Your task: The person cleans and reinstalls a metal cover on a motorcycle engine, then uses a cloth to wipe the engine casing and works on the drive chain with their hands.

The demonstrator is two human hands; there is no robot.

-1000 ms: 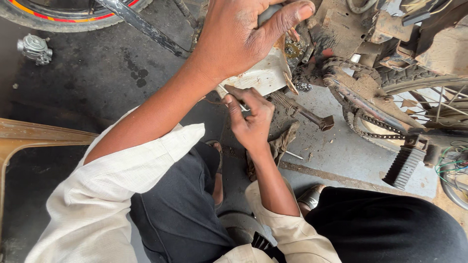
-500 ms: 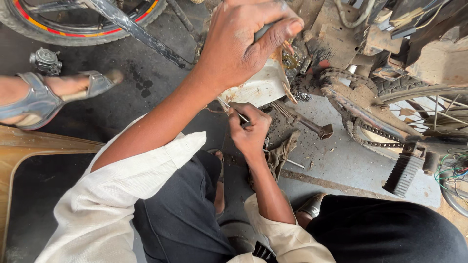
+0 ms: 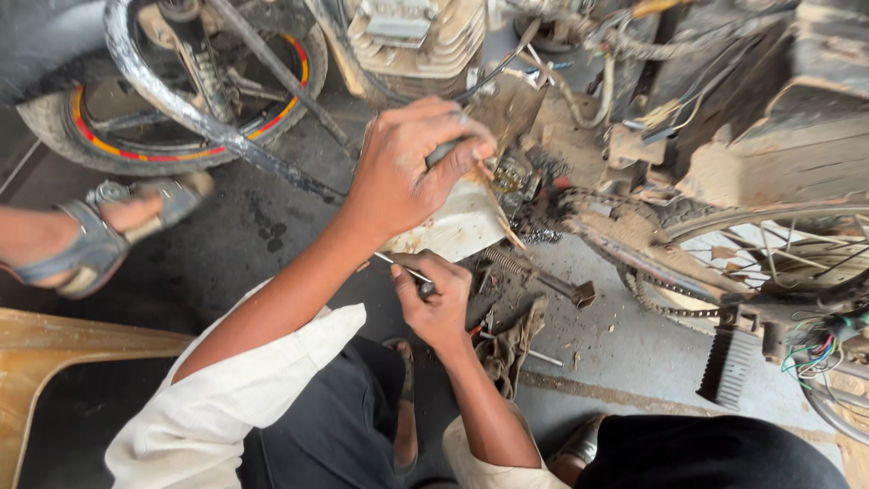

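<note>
Two bare hands were seen at the grimy motorcycle engine (image 3: 543,172). The left hand (image 3: 407,172) was clamped over the top of a pale, dirt-streaked metal side cover (image 3: 453,226), pressed against the engine case. The right hand (image 3: 439,303) was clenched around a thin, silvery metal tool (image 3: 398,264), its long axis slanted up and to the left. The cover lay just above the right hand, almost touching, so the tool tip was nearest its lower edge. A sandalled foot (image 3: 81,231) of another person was seen well apart at the left, near a red-striped wheel (image 3: 163,127).
</note>
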